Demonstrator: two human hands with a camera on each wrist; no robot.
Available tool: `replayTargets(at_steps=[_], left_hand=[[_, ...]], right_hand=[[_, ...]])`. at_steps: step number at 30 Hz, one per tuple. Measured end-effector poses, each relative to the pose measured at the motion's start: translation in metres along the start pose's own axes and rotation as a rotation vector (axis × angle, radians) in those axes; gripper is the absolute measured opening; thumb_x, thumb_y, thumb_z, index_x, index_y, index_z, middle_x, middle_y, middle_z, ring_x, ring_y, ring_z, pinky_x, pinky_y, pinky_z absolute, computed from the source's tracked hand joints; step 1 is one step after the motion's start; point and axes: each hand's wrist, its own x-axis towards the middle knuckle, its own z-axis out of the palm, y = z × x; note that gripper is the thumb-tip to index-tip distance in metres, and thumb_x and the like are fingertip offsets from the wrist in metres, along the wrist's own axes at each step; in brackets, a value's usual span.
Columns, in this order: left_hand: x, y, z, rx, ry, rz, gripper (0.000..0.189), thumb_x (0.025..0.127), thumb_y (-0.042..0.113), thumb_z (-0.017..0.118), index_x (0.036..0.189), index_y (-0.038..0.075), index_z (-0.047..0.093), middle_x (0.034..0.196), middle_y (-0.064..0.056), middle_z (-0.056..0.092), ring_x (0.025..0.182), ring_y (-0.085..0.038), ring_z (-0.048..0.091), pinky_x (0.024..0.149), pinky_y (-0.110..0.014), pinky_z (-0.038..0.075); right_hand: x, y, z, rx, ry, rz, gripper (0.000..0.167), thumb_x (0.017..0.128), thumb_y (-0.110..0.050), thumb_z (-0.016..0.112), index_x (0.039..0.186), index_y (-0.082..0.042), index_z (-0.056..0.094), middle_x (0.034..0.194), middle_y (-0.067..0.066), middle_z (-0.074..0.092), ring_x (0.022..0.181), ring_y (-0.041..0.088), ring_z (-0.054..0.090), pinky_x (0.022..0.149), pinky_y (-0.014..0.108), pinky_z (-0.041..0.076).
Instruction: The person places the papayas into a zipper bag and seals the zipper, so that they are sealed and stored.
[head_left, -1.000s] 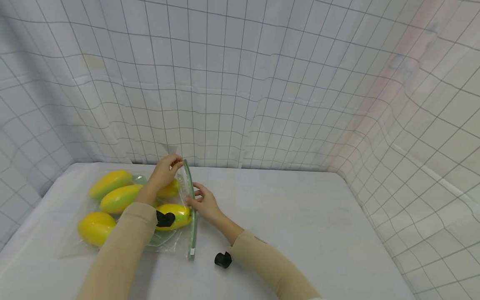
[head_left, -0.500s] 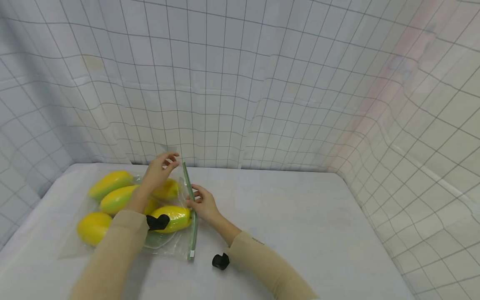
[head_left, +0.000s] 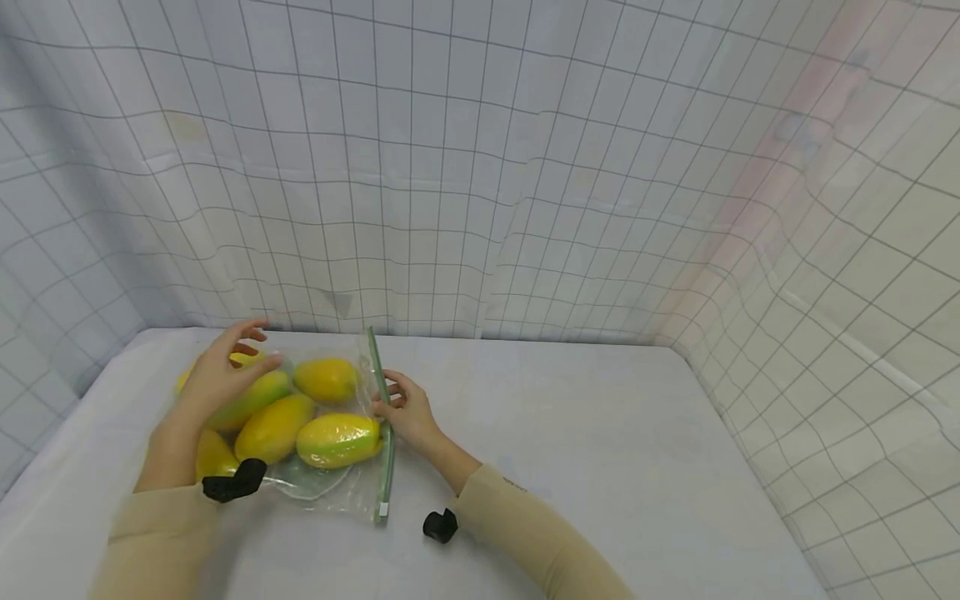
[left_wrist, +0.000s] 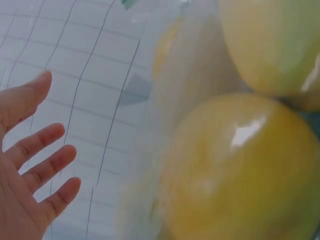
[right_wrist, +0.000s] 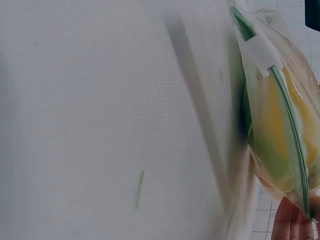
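A clear slider zip bag [head_left: 322, 493] lies on the left of the table, holding several yellow-green fruits [head_left: 337, 440] that look like mangoes. Its green zip strip [head_left: 387, 467] runs along the right edge, with a white slider [right_wrist: 261, 52] at the near end. My right hand [head_left: 411, 417] pinches the strip near its middle, thumb on one side and fingers on the other. Over the left part of the bag is my left hand [head_left: 221, 373], fingers spread and holding nothing; whether it touches the bag I cannot tell. In the left wrist view its fingers [left_wrist: 55, 157] are loosely extended.
A white cloth covers the table [head_left: 585, 450]. Grid-patterned curtains [head_left: 480, 208] hang at the back and on both sides. Black wrist mounts [head_left: 440, 526] stick out from both sleeves. A short green line [right_wrist: 140, 190] shows on the white surface in the right wrist view.
My left hand has left the far end of the zip strip and moved left over the bag, uncovering fruits in its middle. The right hand stays at the strip.
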Motion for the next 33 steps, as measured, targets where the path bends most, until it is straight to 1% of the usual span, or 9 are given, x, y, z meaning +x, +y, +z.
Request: replayTargets(at_steps=[7,9,13,17,21,28,30,31,33], left_hand=[[-0.033,-0.032,-0.03,0.039,0.049,-0.101,0.07,0.09,0.028,0.057,0.142,0.0,0.019,0.128,-0.034,0.031,0.105,-0.051,0.035,0.074,-0.062,0.038],[-0.04,-0.045,-0.035,0.054,0.077,-0.137,0.072,0.089,0.029,0.058,0.142,-0.001,0.019,0.128,-0.034,0.031,0.104,-0.05,0.035,0.07,-0.053,0.042],[-0.053,-0.07,-0.044,0.062,0.119,-0.225,0.075,0.088,0.031,0.06,0.143,0.002,0.018,0.13,-0.033,0.029,0.104,-0.047,0.035,0.068,-0.05,0.043],[-0.065,-0.087,-0.046,0.019,0.124,-0.292,0.076,0.088,0.032,0.058,0.146,0.008,0.015,0.132,-0.035,0.025,0.106,-0.05,0.033,0.075,-0.064,0.037],[-0.075,-0.101,-0.046,-0.038,0.071,-0.341,0.077,0.09,0.034,0.055,0.148,0.016,0.008,0.134,-0.038,0.018,0.108,-0.055,0.028,0.079,-0.07,0.03],[-0.081,-0.118,-0.043,-0.037,-0.012,-0.384,0.077,0.091,0.038,0.051,0.148,0.027,-0.001,0.132,-0.037,0.022,0.107,-0.053,0.036,0.073,-0.054,0.042],[-0.081,-0.12,-0.042,-0.07,-0.045,-0.384,0.077,0.092,0.038,0.05,0.148,0.028,-0.002,0.131,-0.037,0.022,0.11,-0.058,0.029,0.078,-0.06,0.038],[-0.082,-0.12,-0.041,-0.07,-0.057,-0.388,0.076,0.092,0.038,0.049,0.147,0.03,-0.002,0.131,-0.037,0.023,0.11,-0.056,0.03,0.08,-0.054,0.041],[-0.081,-0.121,-0.041,-0.072,-0.079,-0.398,0.075,0.092,0.039,0.048,0.147,0.031,-0.002,0.132,-0.037,0.025,0.106,-0.035,0.044,0.078,-0.039,0.044]], right_hand=[[-0.001,-0.002,-0.001,-0.001,0.017,-0.001,0.048,0.083,0.003,0.062,0.129,-0.006,0.049,0.093,0.009,0.059,0.067,0.005,0.055,0.063,0.021,0.054],[-0.001,-0.002,-0.002,0.003,0.019,-0.001,0.048,0.083,0.003,0.062,0.129,-0.006,0.049,0.093,0.009,0.06,0.066,0.005,0.055,0.063,0.022,0.055],[-0.001,-0.001,-0.002,0.011,0.023,-0.002,0.048,0.083,0.003,0.062,0.128,-0.006,0.049,0.091,0.009,0.06,0.066,0.005,0.055,0.062,0.021,0.054],[0.0,0.002,-0.003,0.023,0.025,-0.015,0.048,0.082,0.005,0.062,0.128,-0.005,0.05,0.091,0.011,0.06,0.066,0.007,0.056,0.062,0.022,0.055],[0.0,0.002,-0.003,0.024,0.018,-0.028,0.048,0.082,0.005,0.061,0.128,-0.004,0.049,0.092,0.014,0.06,0.066,0.009,0.058,0.061,0.023,0.055],[-0.001,0.002,-0.001,0.015,0.02,-0.025,0.049,0.082,0.005,0.062,0.129,-0.003,0.048,0.094,0.015,0.059,0.066,0.009,0.057,0.06,0.022,0.055],[-0.001,0.003,-0.001,0.011,0.023,-0.024,0.049,0.082,0.005,0.062,0.129,-0.003,0.048,0.093,0.014,0.059,0.065,0.007,0.056,0.06,0.022,0.054],[-0.001,0.004,-0.001,0.009,0.025,-0.023,0.049,0.082,0.005,0.062,0.128,-0.003,0.049,0.092,0.013,0.059,0.064,0.006,0.055,0.06,0.021,0.054],[-0.001,0.005,0.0,0.003,0.027,-0.022,0.049,0.082,0.005,0.063,0.128,-0.003,0.05,0.092,0.012,0.059,0.063,0.004,0.054,0.059,0.02,0.054]])
